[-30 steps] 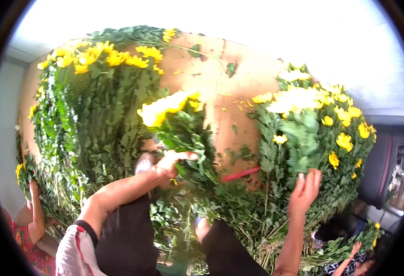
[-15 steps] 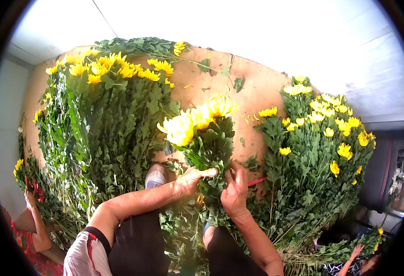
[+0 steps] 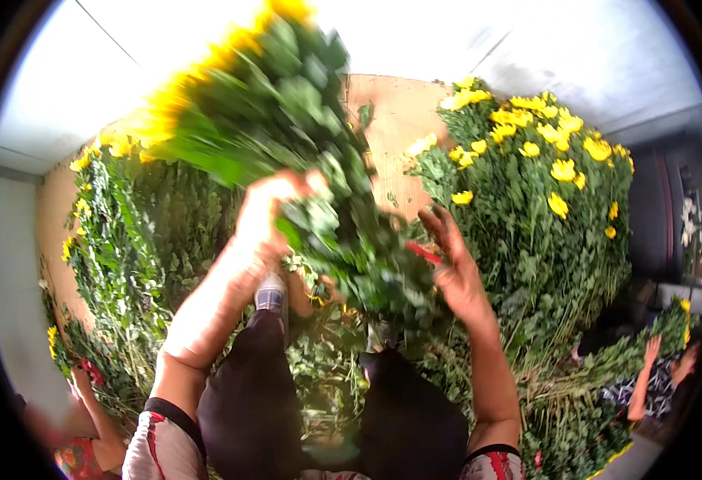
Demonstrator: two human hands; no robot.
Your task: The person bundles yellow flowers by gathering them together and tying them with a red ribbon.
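My left hand (image 3: pixel 275 212) is closed round the stems of a large bunch of yellow chrysanthemums (image 3: pixel 311 160), tilted so its blooms point up and left. Motion blurs both. My right hand (image 3: pixel 461 268) is beside the lower leaves with thumb and fingers apart, and I see nothing held in it. By its fingertips shows a thin red strip (image 3: pixel 424 253), partly behind the hand; it appears to lie among the greenery.
Piles of leafy yellow chrysanthemums lie left (image 3: pixel 127 232) and right (image 3: pixel 535 200) on cardboard (image 3: pixel 407 104). Leaf scraps (image 3: pixel 327 384) lie between my legs. Another person's arm (image 3: pixel 91 408) is at lower left, and another person's hand (image 3: pixel 652 350) touches flowers at lower right.
The bunch has swung up and left in my left hand and tilted. My right hand has come off the stems and opened. The view has shifted.
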